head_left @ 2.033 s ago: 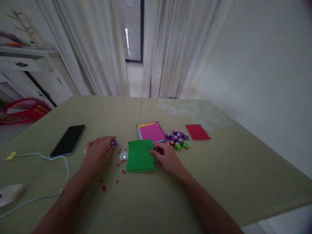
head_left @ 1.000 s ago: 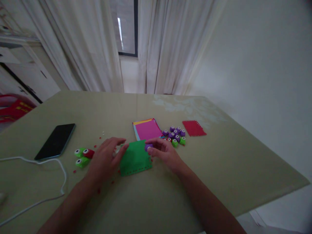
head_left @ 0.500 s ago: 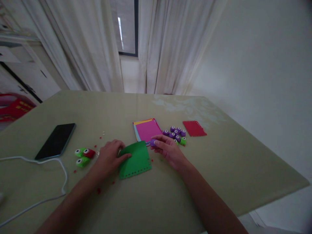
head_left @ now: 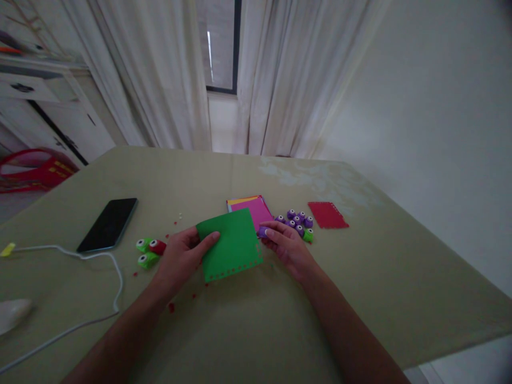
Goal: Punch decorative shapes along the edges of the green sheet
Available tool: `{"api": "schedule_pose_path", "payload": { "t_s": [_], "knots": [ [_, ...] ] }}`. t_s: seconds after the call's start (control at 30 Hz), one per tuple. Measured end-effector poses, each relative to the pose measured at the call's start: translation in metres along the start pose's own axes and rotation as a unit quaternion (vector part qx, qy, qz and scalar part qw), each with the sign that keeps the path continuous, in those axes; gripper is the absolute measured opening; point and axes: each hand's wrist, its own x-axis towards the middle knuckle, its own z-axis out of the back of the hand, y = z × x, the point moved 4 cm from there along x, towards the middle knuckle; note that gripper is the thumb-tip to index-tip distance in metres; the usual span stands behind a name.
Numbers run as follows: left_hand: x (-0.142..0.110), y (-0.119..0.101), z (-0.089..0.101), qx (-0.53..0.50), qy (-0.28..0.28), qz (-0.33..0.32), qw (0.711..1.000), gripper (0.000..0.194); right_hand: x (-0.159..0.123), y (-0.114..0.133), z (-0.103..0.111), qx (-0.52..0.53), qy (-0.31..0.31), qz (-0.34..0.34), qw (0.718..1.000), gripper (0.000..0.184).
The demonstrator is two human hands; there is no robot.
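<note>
Paper (head_left: 232, 245), green and square, is pinched by the left hand (head_left: 180, 257); the right hand (head_left: 294, 249) grips a rounded purple punch (head_left: 263, 232) near the paper's right edge; tautness should help.

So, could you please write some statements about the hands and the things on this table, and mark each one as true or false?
1. The left hand holds the green sheet. True.
2. The right hand pinches a green piece. False: the right hand pinches a purple piece.
3. The red sheet lies farther right than the green sheet. True.
4. The dark flat device lies to the right of both hands. False: the dark flat device lies to their left.
5. Small holes run along the green sheet's lower edge. True.
</note>
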Motion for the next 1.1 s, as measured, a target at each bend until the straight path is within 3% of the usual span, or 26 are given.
{"api": "schedule_pose_path", "payload": {
  "t_s": [0.13,1.1],
  "knots": [
    [-0.0050,-0.0085,-0.0009,0.001,0.000,0.011,1.000,0.040,-0.0008,-0.0011,-0.0017,-0.011,0.006,-0.011,1.000,0.035],
    [-0.0060,-0.0074,0.0011,-0.001,-0.004,0.010,1.000,0.041,-0.0038,-0.0011,-0.0039,-0.037,0.044,-0.011,0.998,0.036]
  ]
}}
